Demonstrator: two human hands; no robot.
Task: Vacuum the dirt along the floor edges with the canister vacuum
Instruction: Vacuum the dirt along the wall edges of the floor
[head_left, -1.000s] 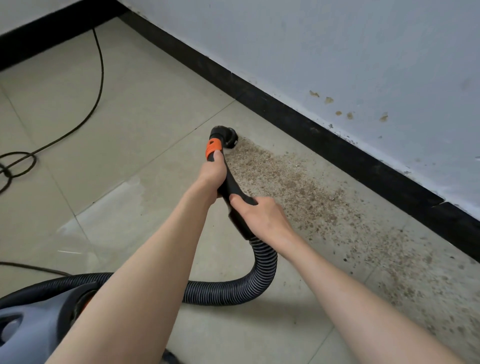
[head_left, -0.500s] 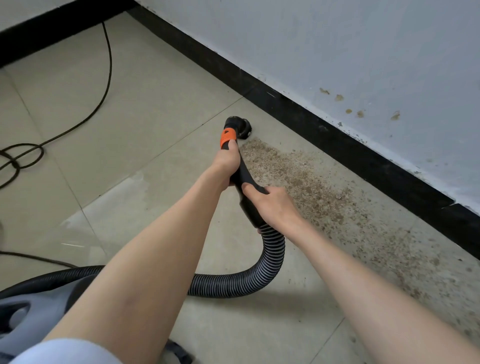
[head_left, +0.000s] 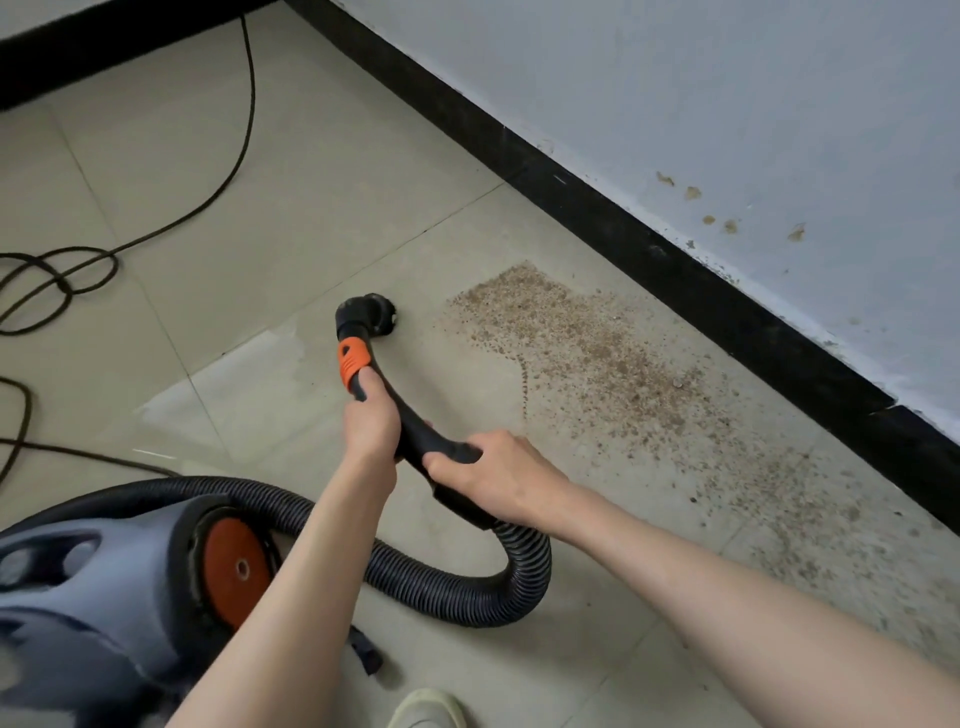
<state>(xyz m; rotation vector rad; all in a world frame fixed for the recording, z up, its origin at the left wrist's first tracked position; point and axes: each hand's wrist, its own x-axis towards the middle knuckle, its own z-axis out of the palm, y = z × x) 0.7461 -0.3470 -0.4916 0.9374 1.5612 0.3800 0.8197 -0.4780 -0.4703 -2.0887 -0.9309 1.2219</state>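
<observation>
A black curved vacuum handle with an orange collar ends in a small round nozzle that sits on the tile. My left hand grips the handle just below the collar. My right hand grips its lower end, where the ribbed black hose starts. The hose loops back to the grey canister with an orange wheel hub at the lower left. A band of brown dirt lies on the floor along the black skirting, to the right of the nozzle.
A black power cord loops over the tiles at the left. A white wall rises above the skirting. The toe of a light shoe shows at the bottom edge. A pale glare patch lies left of the nozzle.
The nozzle has come away from the far end of the dirt band, leftward onto bare tile. The view has pulled back, so more of the canister and its orange hub now show.
</observation>
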